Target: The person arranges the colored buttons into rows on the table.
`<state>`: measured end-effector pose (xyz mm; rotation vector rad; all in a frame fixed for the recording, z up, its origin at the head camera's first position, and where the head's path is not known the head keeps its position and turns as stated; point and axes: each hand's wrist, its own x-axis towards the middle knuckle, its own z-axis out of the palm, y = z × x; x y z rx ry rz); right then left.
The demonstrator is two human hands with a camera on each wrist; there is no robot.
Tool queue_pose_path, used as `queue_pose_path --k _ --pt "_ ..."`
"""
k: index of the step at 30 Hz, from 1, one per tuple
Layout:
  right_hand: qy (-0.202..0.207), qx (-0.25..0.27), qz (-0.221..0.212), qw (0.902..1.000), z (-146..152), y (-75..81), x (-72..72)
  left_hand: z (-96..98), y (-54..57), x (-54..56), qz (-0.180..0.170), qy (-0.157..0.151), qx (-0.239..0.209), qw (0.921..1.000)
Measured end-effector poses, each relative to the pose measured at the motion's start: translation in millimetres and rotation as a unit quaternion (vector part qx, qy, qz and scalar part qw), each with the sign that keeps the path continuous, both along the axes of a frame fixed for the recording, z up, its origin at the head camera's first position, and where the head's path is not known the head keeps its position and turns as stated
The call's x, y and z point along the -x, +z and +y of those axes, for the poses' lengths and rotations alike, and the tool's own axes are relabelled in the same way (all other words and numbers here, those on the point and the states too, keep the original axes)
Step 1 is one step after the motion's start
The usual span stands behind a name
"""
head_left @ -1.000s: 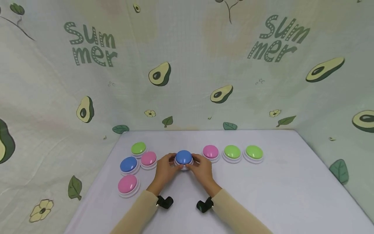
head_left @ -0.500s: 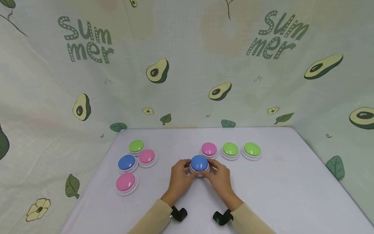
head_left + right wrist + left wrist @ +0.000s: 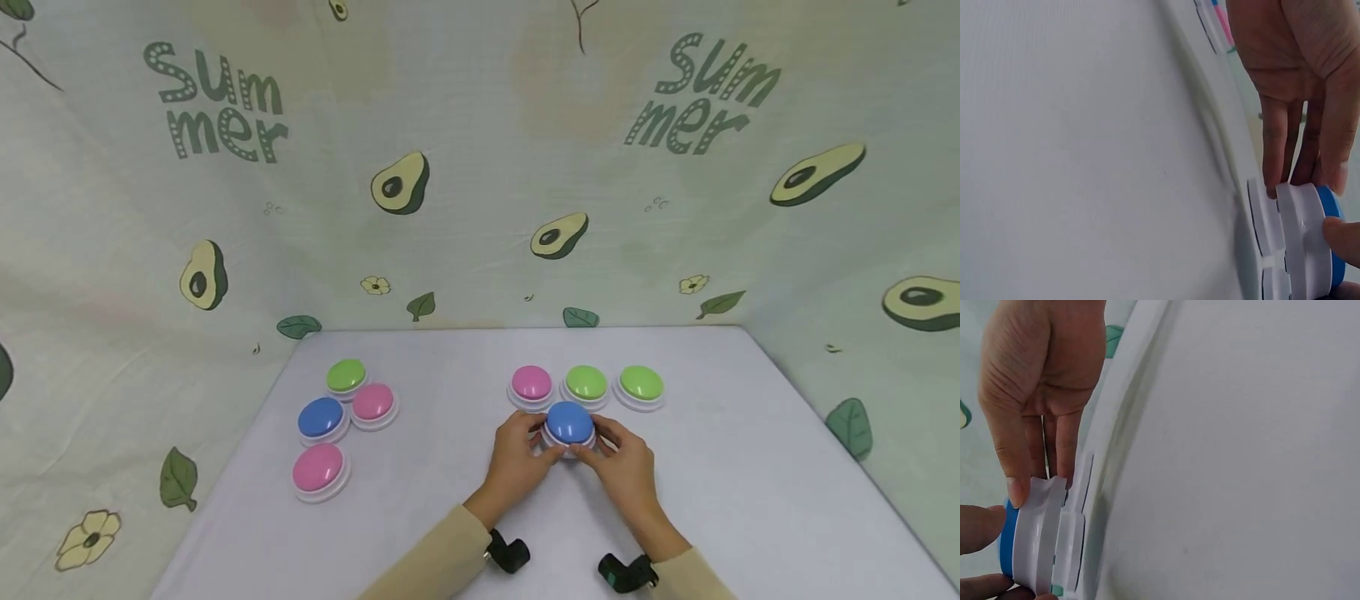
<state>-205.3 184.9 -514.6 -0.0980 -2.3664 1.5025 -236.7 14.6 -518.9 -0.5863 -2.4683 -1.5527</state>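
Between both hands is a blue push button point(image 3: 570, 422) with a white round base, held just in front of the back row of buttons. My left hand point(image 3: 517, 457) grips its left side, thumb at the front and fingers around the base. On the opposite side my right hand point(image 3: 624, 467) grips it the same way. The left wrist view shows the white base point(image 3: 1036, 540) edge-on with the left thumb point(image 3: 1016, 490) at the blue cap. Behind the held button stand a pink button point(image 3: 532, 383) and a green button point(image 3: 587, 383), with another green button point(image 3: 641, 383) to their right.
At the left of the white table point(image 3: 750, 500) stands a group of buttons: a green one point(image 3: 346, 376), a blue one point(image 3: 321, 418), a pink one point(image 3: 372, 402) and a nearer pink one point(image 3: 318, 468). A printed cloth point(image 3: 480, 167) hangs behind the table.
Both hands have carried the blue button to the right and slightly nearer, from left of the back row's pink button to in front of that row. The other buttons keep their places.
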Motion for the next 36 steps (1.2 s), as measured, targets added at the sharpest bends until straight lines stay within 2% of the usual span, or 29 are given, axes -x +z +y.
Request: queue_pose_path --k 9,12,15,19,23,28,36 --pt "-0.055 -0.008 -0.018 0.9983 47.9 2.4 -8.6 53.1 3.5 1.8 -0.038 -0.056 -0.034 0.9971" --pt "-0.075 -0.013 -0.024 0.9968 63.4 -0.2 -11.0 68.9 3.2 2.1 -0.036 -0.069 -0.022 0.9968" --pt "-0.088 -0.013 -0.022 0.9957 77.2 -2.0 -12.6 83.3 4.2 1.1 -0.039 -0.066 0.0 0.9971" --pt "-0.107 -0.013 -0.023 0.9939 94.8 -2.2 -14.9 102.6 5.2 -0.2 -0.064 -0.064 0.01 0.9959" --pt "-0.128 -0.021 -0.035 0.991 111.8 -3.5 -16.3 120.0 4.6 0.2 -0.073 -0.086 0.015 0.9935" --pt "-0.143 -0.039 -0.052 0.9876 129.6 -6.7 -14.3 137.1 2.6 2.6 -0.075 -0.114 0.048 0.9894" --pt "-0.157 -0.051 -0.096 0.9816 152.4 -3.9 -4.5 162.9 5.4 8.3 -0.124 -0.157 0.075 0.9769"
